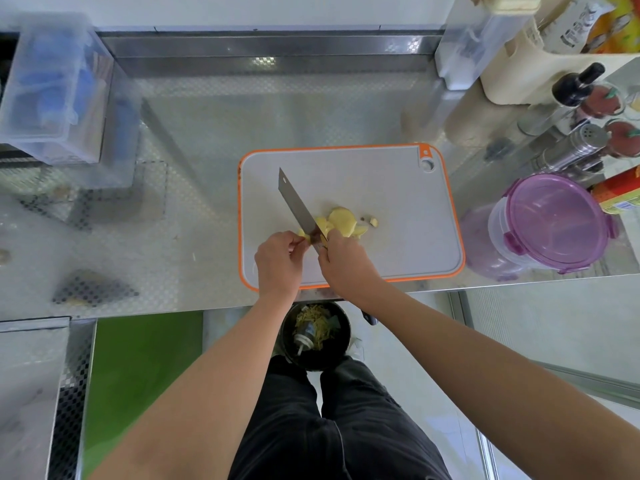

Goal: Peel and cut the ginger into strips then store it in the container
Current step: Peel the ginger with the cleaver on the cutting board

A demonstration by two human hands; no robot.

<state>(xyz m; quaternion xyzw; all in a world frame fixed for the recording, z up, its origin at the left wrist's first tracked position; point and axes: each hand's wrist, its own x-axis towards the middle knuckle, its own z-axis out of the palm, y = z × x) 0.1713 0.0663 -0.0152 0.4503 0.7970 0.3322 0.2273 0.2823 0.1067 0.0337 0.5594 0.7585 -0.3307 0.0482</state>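
At bench (pixel 207 140) front edge: knife (pixel 294 199) gripped in right hand (pixel 346 265), ginger slice (pixel 302 233) pinched in left hand (pixel 278 261). Likely light, stiff, slippery; hold by rims.

Bright, even white light falls from above, and the shadows are soft and faint. A purple-tinted one lies between the cutting board (pixel 381 188) and the purple-lidded container (pixel 554 223). Behind the board, the steel counter (pixel 277 109) throws hazy glare. Left of the board, the clear box (pixel 52 88) looks smeared and blurred. Far from the board, straight edges bow with wide-angle distortion, while the board itself is sharp.
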